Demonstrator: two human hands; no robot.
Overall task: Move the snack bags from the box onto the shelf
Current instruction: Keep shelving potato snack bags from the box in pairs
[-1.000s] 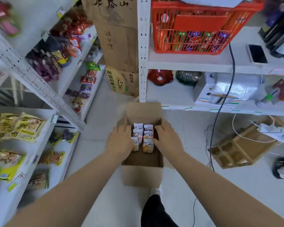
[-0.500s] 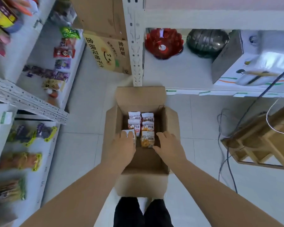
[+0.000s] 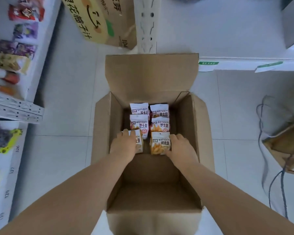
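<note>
An open brown cardboard box (image 3: 200,133) stands on the floor below me. Several white and orange snack bags lie in two columns at its far end. My left hand (image 3: 124,146) covers the near-left snack bag (image 3: 139,143), fingers curled over its top edge. My right hand (image 3: 182,148) grips the near-right snack bag (image 3: 159,143) by its right side, thumb at the lower edge. The other bags (image 3: 139,122) lie untouched behind them. The white shelf (image 3: 15,167) on my left holds purple, yellow and red snack packs.
A large printed carton (image 3: 100,19) leans at the back beside a white shelf upright (image 3: 147,26). A low white shelf board (image 3: 244,63) runs to the right. Cables (image 3: 270,175) and a wooden crate (image 3: 285,146) lie on the floor at right.
My head has tilted down and moved closer, so the box fills the view. Both hands have slid from the box's sides onto the two nearest bags.
</note>
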